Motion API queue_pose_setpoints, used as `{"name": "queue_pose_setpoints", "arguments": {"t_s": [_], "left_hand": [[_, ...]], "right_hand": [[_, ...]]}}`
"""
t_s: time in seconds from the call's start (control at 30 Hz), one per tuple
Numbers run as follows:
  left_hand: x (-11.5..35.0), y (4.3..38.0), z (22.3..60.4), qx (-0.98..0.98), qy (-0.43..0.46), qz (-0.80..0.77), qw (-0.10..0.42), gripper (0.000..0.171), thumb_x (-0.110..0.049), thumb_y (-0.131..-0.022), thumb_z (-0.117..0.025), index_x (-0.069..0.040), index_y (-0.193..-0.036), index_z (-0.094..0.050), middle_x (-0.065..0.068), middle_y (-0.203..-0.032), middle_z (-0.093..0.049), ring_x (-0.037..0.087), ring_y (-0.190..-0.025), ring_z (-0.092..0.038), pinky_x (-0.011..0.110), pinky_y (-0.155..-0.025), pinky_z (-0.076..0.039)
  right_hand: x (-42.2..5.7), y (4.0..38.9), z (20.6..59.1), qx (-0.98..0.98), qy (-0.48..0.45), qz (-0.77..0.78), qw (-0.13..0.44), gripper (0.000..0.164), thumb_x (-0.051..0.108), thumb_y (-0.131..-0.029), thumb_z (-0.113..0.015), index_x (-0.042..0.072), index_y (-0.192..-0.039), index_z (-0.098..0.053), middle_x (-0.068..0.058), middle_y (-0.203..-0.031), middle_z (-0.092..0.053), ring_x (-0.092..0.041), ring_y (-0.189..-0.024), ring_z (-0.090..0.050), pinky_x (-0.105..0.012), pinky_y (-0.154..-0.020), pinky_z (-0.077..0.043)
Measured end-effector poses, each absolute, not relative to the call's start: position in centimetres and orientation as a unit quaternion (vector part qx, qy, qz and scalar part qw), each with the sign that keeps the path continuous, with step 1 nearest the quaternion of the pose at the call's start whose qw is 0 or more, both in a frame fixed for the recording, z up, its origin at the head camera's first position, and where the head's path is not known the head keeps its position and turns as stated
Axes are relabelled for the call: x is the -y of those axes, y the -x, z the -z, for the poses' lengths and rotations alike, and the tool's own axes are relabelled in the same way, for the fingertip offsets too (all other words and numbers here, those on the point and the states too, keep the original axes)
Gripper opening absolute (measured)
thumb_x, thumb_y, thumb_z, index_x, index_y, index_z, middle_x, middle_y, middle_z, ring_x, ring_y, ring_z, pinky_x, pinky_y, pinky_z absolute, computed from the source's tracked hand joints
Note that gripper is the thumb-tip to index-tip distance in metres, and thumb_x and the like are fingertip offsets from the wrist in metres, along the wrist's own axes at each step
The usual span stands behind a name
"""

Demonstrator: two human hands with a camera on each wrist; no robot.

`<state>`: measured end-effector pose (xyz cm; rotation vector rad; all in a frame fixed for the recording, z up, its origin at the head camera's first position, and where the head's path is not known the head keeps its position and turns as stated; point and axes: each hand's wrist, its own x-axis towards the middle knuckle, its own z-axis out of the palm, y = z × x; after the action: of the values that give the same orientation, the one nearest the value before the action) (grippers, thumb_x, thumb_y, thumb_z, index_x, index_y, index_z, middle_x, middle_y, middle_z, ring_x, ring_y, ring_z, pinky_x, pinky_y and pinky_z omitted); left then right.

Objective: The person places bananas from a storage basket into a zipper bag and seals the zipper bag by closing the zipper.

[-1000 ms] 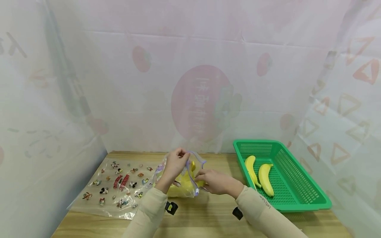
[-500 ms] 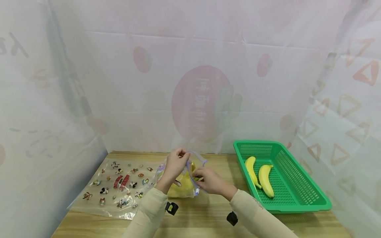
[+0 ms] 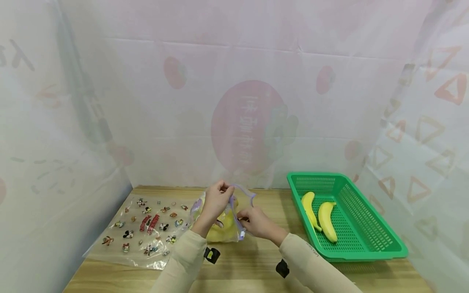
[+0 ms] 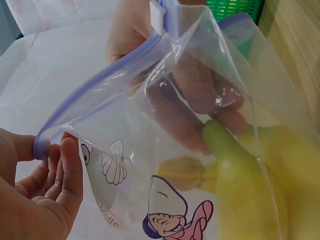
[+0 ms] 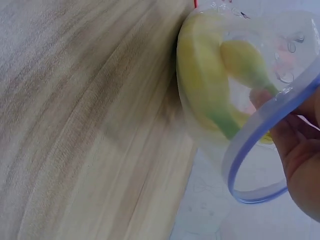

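Observation:
My left hand [image 3: 217, 203] pinches the purple zip rim of a clear zip-lock bag [image 4: 112, 130] printed with cartoon figures, keeping its mouth open towards the right. Several yellow bananas with greenish stems lie inside. My right hand [image 3: 259, 223] reaches in through the mouth. Its fingers are around the stem of a banana [image 5: 245, 62], seen through the plastic in the right wrist view; another banana [image 5: 200, 65] lies beside it. A white slider [image 4: 157, 17] sits on the purple rim in the left wrist view.
A green basket [image 3: 386, 228] stands at the right with two bananas, a left one [image 3: 309, 207] and a right one [image 3: 327, 221]. Flat on the left of the wooden table [image 3: 253, 264] lies a clear plastic sheet [image 3: 139, 248] with cartoon prints. Printed cloth walls surround the table.
My right hand has moved left and deeper into the bag's mouth, taking the banana inside. My left hand has stayed at the rim. The two basket bananas have not moved.

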<state>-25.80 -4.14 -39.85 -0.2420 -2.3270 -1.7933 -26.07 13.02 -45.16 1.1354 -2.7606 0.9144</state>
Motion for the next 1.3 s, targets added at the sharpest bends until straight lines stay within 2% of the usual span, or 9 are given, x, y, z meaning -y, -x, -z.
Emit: {"name": "queue_pose_setpoints", "arguments": {"t_s": [0.13, 0.2, 0.33, 0.43, 0.57, 0.77, 0.93, 1.1, 1.3], "left_hand": [[4.1, 25.8, 39.9, 0.788, 0.079, 0.603, 0.097, 0.015, -0.02, -0.094, -0.06, -0.007, -0.087, -0.061, 0.006, -0.082, -0.059, 0.015, -0.062, -0.055, 0.025, -0.051, -0.043], [4.2, 25.8, 39.9, 0.786, 0.077, 0.605, 0.096, 0.015, -0.02, -0.094, -0.06, -0.007, -0.086, -0.061, 0.006, -0.081, -0.058, 0.015, -0.062, -0.054, 0.026, -0.051, -0.043], [4.1, 25.8, 39.8, 0.782, 0.073, 0.612, 0.093, 0.015, -0.02, -0.094, -0.06, -0.007, -0.087, -0.061, 0.006, -0.082, -0.058, 0.016, -0.063, -0.055, 0.027, -0.052, -0.043], [4.1, 25.8, 39.8, 0.781, 0.072, 0.613, 0.094, 0.015, -0.02, -0.093, -0.06, -0.006, -0.087, -0.061, 0.006, -0.082, -0.058, 0.016, -0.064, -0.056, 0.027, -0.053, -0.044], [3.9, 25.9, 39.7, 0.784, 0.075, 0.608, 0.097, 0.015, -0.019, -0.093, -0.06, -0.006, -0.087, -0.061, 0.006, -0.081, -0.059, 0.016, -0.065, -0.057, 0.027, -0.055, -0.045], [3.7, 26.0, 39.7, 0.785, 0.08, 0.608, 0.09, 0.015, -0.02, -0.092, -0.061, -0.006, -0.086, -0.061, 0.006, -0.08, -0.058, 0.016, -0.064, -0.055, 0.027, -0.055, -0.044], [3.7, 26.0, 39.7, 0.784, 0.077, 0.611, 0.084, 0.015, -0.021, -0.093, -0.06, -0.007, -0.086, -0.061, 0.006, -0.078, -0.058, 0.016, -0.062, -0.05, 0.025, -0.051, -0.04], [3.7, 26.0, 39.7, 0.786, 0.081, 0.607, 0.087, 0.016, -0.02, -0.093, -0.06, -0.005, -0.088, -0.061, 0.006, -0.08, -0.058, 0.017, -0.066, -0.051, 0.027, -0.054, -0.042], [3.7, 26.0, 39.8, 0.786, 0.099, 0.602, 0.094, 0.013, -0.018, -0.093, -0.061, -0.006, -0.088, -0.062, 0.006, -0.081, -0.058, 0.019, -0.068, -0.053, 0.028, -0.055, -0.044]], "right_hand": [[-13.2, 26.0, 45.1, 0.876, -0.375, -0.303, -0.019, 0.024, -0.004, -0.091, -0.051, 0.006, -0.104, -0.07, -0.001, -0.086, -0.067, -0.003, -0.058, -0.047, -0.019, -0.055, -0.043], [-13.4, 25.9, 45.0, 0.872, -0.376, -0.311, -0.025, 0.026, -0.004, -0.093, -0.049, 0.006, -0.107, -0.069, -0.001, -0.09, -0.067, -0.003, -0.057, -0.046, -0.019, -0.055, -0.043], [-13.9, 25.4, 44.6, 0.865, -0.376, -0.331, -0.02, 0.026, -0.003, -0.094, -0.049, 0.005, -0.111, -0.067, -0.007, -0.104, -0.067, -0.01, -0.075, -0.062, -0.021, -0.066, -0.05], [-14.4, 25.0, 44.2, 0.863, -0.372, -0.343, 0.001, 0.021, -0.002, -0.094, -0.051, 0.002, -0.108, -0.067, -0.011, -0.103, -0.067, -0.016, -0.085, -0.065, -0.024, -0.07, -0.052], [-15.1, 24.3, 43.7, 0.875, -0.33, -0.351, 0.045, 0.017, 0.002, -0.094, -0.053, 0.003, -0.098, -0.069, -0.005, -0.083, -0.066, -0.009, -0.063, -0.056, -0.023, -0.056, -0.048], [-15.8, 22.7, 43.8, 0.888, -0.279, -0.361, 0.061, 0.015, 0.009, -0.094, -0.056, 0.011, -0.091, -0.071, 0.01, -0.05, -0.046, -0.001, -0.039, -0.035, -0.021, -0.039, -0.035], [-15.9, 22.0, 44.2, 0.889, -0.265, -0.371, 0.048, 0.017, 0.012, -0.094, -0.056, 0.011, -0.085, -0.07, 0.011, -0.049, -0.046, -0.001, -0.04, -0.034, -0.02, -0.038, -0.033], [-16.1, 22.4, 44.5, 0.891, -0.226, -0.387, 0.075, 0.021, 0.011, -0.094, -0.056, 0.015, -0.076, -0.067, 0.01, -0.05, -0.044, -0.002, -0.041, -0.034, -0.02, -0.04, -0.033], [-16.4, 23.6, 44.0, 0.883, -0.185, -0.417, 0.112, 0.023, 0.014, -0.094, -0.057, 0.014, -0.071, -0.061, 0.007, -0.052, -0.046, -0.006, -0.043, -0.038, -0.022, -0.04, -0.034]]}}
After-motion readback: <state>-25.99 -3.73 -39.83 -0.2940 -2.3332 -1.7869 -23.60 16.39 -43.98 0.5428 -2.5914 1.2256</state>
